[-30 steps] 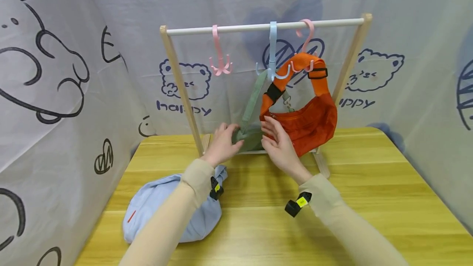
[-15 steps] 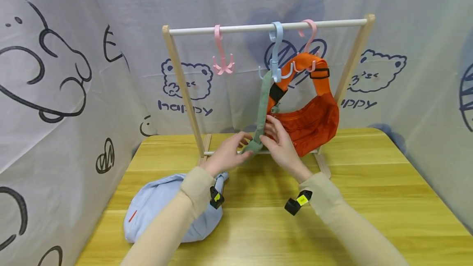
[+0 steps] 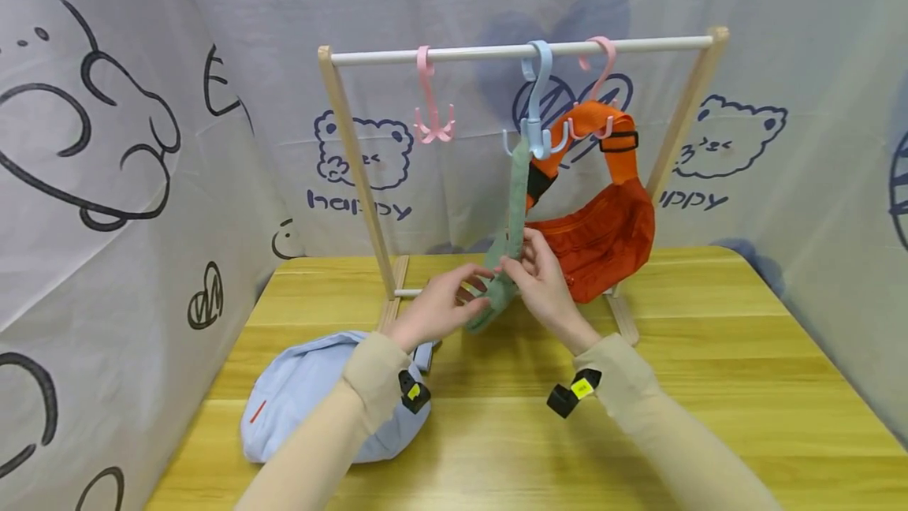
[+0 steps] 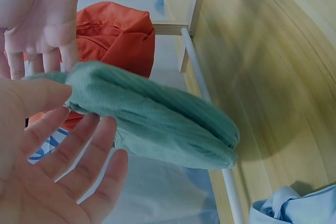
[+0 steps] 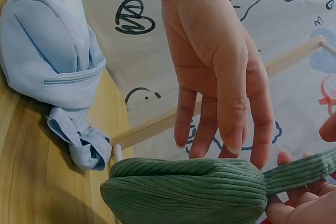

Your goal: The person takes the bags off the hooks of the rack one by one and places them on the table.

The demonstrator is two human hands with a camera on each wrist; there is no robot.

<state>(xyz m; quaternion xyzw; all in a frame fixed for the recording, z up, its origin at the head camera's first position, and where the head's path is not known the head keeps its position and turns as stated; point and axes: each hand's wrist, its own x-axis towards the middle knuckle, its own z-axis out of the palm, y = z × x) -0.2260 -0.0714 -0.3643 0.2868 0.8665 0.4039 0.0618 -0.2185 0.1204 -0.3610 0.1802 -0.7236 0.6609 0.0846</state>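
A green corduroy bag (image 3: 500, 290) hangs by its strap (image 3: 519, 188) from a light-blue hook (image 3: 537, 128), its narrow end turned toward me. My right hand (image 3: 542, 278) holds the strap low down near the bag, thumb in front and fingers partly hidden behind it. At the bag's left side is my left hand (image 3: 440, 306), fingers loosely spread, fingertips right at the green fabric (image 4: 142, 114). In the right wrist view its fingers (image 5: 260, 129) reach toward the bag's edge. An orange bag (image 3: 603, 235) hangs just right of my right hand.
A wooden rack (image 3: 355, 172) with a white top rail (image 3: 489, 52) stands on the wood-grain table (image 3: 681, 408). Pink hooks hang at left (image 3: 429, 109) and right, the right one bearing the orange bag. A pale-blue bag (image 3: 305, 385) lies at left, partly under my left forearm.
The green bag has turned and swung toward me, its blue hook twisting along. My left hand has shifted slightly right and down; my right hand has come round the strap.
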